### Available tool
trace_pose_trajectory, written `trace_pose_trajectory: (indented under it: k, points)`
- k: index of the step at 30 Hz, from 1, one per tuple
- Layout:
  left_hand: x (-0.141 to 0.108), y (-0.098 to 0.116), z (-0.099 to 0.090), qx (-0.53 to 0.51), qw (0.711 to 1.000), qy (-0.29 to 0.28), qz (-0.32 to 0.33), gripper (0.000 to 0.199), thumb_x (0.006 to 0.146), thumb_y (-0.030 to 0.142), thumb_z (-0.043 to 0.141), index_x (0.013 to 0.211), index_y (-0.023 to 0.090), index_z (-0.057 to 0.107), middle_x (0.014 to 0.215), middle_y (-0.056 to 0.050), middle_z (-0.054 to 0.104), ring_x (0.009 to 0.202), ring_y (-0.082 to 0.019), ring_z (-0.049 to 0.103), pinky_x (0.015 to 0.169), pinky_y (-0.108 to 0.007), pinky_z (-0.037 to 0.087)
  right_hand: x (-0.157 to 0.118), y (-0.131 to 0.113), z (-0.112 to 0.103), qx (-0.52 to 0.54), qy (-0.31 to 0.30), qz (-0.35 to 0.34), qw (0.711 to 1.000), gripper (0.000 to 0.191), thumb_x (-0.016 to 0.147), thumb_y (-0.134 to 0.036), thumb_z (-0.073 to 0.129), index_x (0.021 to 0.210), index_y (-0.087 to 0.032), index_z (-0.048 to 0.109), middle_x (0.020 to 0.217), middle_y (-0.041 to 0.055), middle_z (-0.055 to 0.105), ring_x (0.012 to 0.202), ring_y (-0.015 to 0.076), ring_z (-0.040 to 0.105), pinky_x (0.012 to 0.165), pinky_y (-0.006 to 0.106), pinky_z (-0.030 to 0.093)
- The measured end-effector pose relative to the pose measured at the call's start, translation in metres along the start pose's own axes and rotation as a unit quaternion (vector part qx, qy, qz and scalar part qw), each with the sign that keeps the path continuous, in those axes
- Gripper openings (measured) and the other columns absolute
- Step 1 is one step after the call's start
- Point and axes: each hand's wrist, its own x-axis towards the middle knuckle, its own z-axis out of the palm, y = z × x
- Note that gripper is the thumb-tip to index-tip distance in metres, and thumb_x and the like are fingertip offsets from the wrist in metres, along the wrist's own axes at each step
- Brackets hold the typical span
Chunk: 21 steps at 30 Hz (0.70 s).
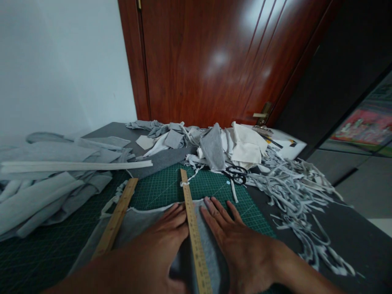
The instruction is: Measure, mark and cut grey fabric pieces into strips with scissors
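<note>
Across our worktop (pixel 363 243) lies a green cutting mat (pixel 156 192), and on the grey cloth (pixel 139 222) at its near side our left hand (pixel 171 234) and right hand (pixel 231 239) rest outstretched, gripping nothing, where any drag could ruck it and skew the ruler (pixel 195 237) between them.

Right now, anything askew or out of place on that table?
Yes, mildly. The tangle of fabric strips on the right sprawls loosely over the dark tabletop rather than sitting gathered. Also, a thin white strip lies across the yellow ruler near its far end, covering some markings.
</note>
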Motion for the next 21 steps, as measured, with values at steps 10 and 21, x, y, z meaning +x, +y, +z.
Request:
trace_pose_trajectory:
  k: [10,21]
  points:
    - [0.012,0.002,0.011,-0.023,0.996,0.022,-0.078,0.078,0.09,0.033,0.07,0.163,0.029,0.045,0.166,-0.009,0.048,0.153,-0.031,0.046,0.129,-0.053,0.036,-0.003,0.003,0.002,0.002,-0.005,-0.027,1.0,0.168,0.059,-0.063,0.096,0.169,-0.013,-0.019,0.178,0.0237,-0.016,0.162,0.0535,-0.015,0.128,0.076,-0.011]
    - [0.019,0.011,0.016,-0.056,0.995,-0.025,-0.083,0.099,0.07,0.041,0.094,0.158,0.025,0.054,0.174,-0.011,0.038,0.162,-0.036,0.031,0.133,-0.055,0.028,0.0,0.016,0.009,0.024,-0.001,-0.064,0.998,0.185,0.044,-0.089,0.09,0.169,-0.011,-0.021,0.175,0.0242,-0.026,0.161,0.053,-0.023,0.125,0.071,-0.021]
